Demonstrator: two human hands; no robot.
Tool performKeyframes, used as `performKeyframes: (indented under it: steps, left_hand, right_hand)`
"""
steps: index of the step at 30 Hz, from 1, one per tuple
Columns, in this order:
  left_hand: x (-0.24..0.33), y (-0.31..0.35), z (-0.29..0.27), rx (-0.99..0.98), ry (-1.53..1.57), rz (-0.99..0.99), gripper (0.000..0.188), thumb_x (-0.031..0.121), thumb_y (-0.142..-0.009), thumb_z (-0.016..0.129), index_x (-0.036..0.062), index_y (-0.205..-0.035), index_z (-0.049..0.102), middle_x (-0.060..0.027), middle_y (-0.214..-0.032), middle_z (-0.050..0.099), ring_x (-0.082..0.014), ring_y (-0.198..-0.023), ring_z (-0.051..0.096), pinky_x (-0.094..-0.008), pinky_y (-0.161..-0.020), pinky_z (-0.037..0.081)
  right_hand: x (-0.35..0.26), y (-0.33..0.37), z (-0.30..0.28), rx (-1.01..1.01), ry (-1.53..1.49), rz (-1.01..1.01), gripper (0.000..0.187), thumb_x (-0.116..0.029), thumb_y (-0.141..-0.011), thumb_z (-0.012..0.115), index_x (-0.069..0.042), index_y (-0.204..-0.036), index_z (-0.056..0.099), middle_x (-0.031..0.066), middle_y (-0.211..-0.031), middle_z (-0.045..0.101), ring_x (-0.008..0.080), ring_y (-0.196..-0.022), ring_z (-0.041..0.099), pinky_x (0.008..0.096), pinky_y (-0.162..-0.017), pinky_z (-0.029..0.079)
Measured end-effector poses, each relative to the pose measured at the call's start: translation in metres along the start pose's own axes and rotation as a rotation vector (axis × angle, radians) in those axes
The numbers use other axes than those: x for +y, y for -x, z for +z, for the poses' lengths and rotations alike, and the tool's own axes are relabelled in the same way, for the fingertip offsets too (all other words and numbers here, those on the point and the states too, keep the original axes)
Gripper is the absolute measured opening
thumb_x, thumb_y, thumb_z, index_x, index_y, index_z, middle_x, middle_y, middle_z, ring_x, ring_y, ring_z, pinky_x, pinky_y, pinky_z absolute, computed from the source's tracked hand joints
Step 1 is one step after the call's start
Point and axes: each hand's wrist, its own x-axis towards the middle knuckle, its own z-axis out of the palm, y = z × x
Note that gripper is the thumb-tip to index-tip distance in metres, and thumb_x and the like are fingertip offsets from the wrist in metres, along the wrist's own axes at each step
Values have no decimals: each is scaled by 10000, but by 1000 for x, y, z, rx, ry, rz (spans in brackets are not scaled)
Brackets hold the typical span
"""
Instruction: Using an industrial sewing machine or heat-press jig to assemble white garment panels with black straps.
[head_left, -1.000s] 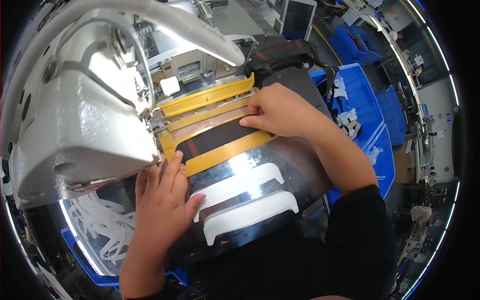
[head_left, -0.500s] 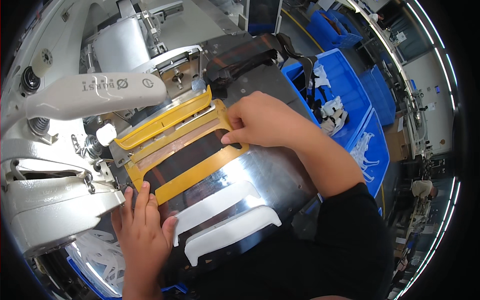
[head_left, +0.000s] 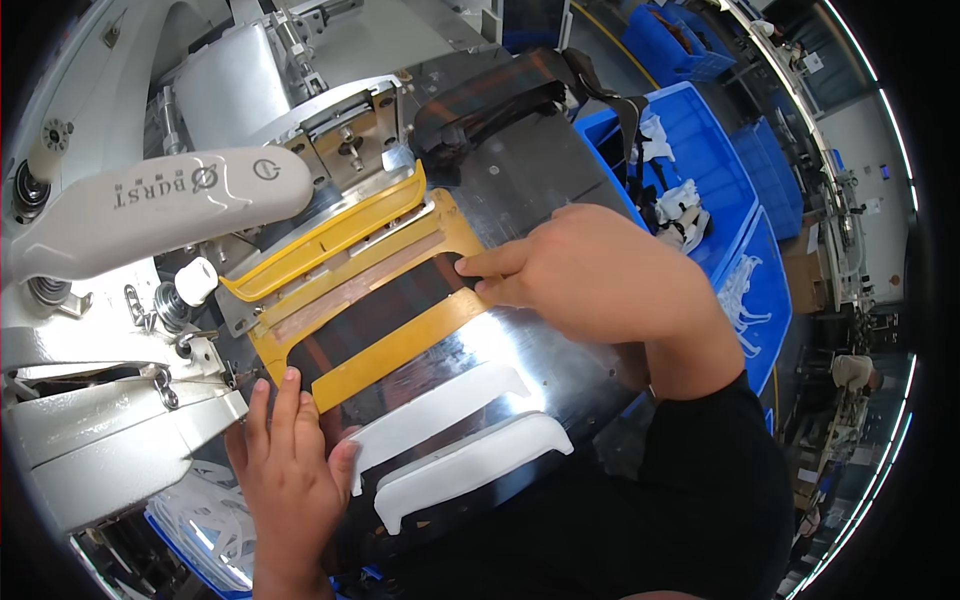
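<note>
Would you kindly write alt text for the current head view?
A person's left hand and right hand touch opposite ends of a yellow frame showing dark plaid fabric; a white machine and two white strips are beside it.

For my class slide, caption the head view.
Left hand and right hand at a yellow frame, dark fabric showing inside.

Fabric (head_left: 380, 310) (partly hidden) under frame (head_left: 400, 348)

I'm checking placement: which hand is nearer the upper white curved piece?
Left. The left hand has its thumb at the left end of the white piece; the right hand is up beyond its right end, at the yellow frame.
</note>
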Motion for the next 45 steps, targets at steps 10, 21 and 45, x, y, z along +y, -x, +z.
performKeyframes:
  steps: [10, 21, 45]
  left_hand:
    - [0, 15, -9, 80, 25, 2, 583, 470, -970, 714, 7, -1324, 722, -200, -1355, 678, -400, -1297, 602, -592, -1186, 372]
    - [-5, 17, -6, 235, 133, 64, 508, 363, -891, 807, -5, -1234, 742, -166, -1208, 690, -385, -1164, 638, -525, -1097, 447]
    - [-11, 17, 3, 207, 169, 63, 641, 451, -920, 801, 14, -1377, 700, -225, -1418, 633, -428, -1311, 591, -552, -1155, 449]
  right_hand:
    - [40, -31, 11, 260, -538, 71, 141, -134, -883, 714, -35, -868, 813, 130, -1259, 783, 225, -756, 737, 347, -721, 595]
    - [77, -32, 17, 184, -1096, 6, 106, -46, -849, 700, 15, -857, 786, 101, -1113, 772, 81, -713, 648, 234, -658, 540]
    - [58, -48, 27, 148, -787, -138, 133, -46, -838, 703, 20, -913, 792, 106, -961, 766, 188, -887, 714, 308, -794, 560]
